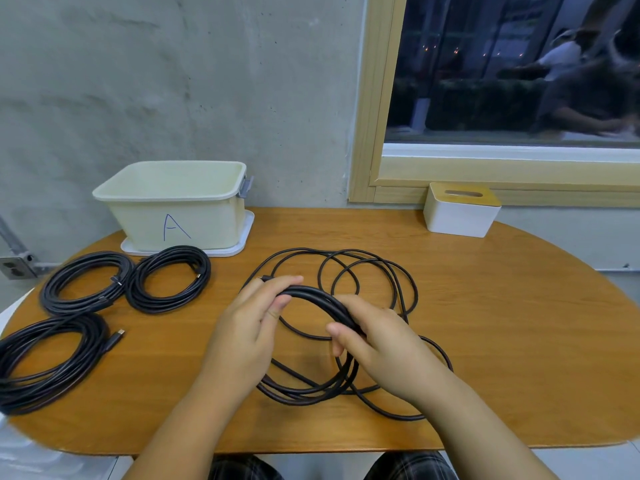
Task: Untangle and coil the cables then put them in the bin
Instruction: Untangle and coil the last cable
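A long black cable [375,271] lies in loose loops across the middle of the wooden table [502,327]. Part of it is gathered into a coil [308,386] that both hands hold up. My left hand [251,327] grips the coil's top left, fingers curled over the strands. My right hand [377,337] grips the bundled strands at the coil's right side. Three coiled black cables lie at the left: one [83,282], one [168,278] and one [45,362] at the table's edge. The cream bin [173,202] marked "A" stands at the back left.
The bin sits on a white tray [242,244] against the concrete wall. A white tissue box [460,209] with a wooden top stands at the back right under the window. A wall socket [15,266] is at the far left.
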Demonstrator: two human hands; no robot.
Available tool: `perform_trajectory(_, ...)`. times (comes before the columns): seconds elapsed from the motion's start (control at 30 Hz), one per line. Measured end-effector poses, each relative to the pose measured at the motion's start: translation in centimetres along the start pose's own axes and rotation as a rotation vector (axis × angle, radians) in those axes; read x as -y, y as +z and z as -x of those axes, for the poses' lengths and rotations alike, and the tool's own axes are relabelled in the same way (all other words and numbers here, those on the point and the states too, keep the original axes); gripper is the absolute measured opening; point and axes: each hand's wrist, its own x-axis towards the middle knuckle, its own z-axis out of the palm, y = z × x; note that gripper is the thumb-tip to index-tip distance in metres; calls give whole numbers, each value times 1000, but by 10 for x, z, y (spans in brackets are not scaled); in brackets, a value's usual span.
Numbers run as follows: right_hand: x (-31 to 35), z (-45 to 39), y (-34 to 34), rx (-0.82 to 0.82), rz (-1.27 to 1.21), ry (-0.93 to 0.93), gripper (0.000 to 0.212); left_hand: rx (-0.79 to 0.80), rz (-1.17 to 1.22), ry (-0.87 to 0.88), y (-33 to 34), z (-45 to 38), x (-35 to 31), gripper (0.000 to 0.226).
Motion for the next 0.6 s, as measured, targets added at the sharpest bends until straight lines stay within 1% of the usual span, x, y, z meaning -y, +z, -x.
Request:
perform_trajectory(0.07,3,-1,1,-39,3,-2,31,6,10,-38,1,0,2,26)
perform_trajectory(0.17,7,-3,2,-53,130,-5,37,-6,-44,-49,1,0,6,26)
perform_trajectory(0.2,8,-4,1,-47,181,-11,37,-26,-129,-32,1,0,8,25)
perform_trajectory(0.27,8,-5,0,-28,305,-39,38,-31,-359,35,-1,1,13,32)
perform_trajectory(0.33,8,-6,-1,-16,390,-68,41,67,-471,146,-3,0,12,40)
perform_trajectory(0.37,8,-7,1,-15,425,-74,44,135,-479,202,-3,-1,9,43)
perform_trajectory(0.43,6,-8,7,-81,478,-126,52,240,-475,278,1,-2,4,45)
perform_trajectory(0.5,3,-8,11,-153,450,-135,56,312,-416,278,3,-4,3,44)
perform_trajectory(0.6,-2,-4,12,-153,333,-117,57,346,-289,255,6,-3,7,49)
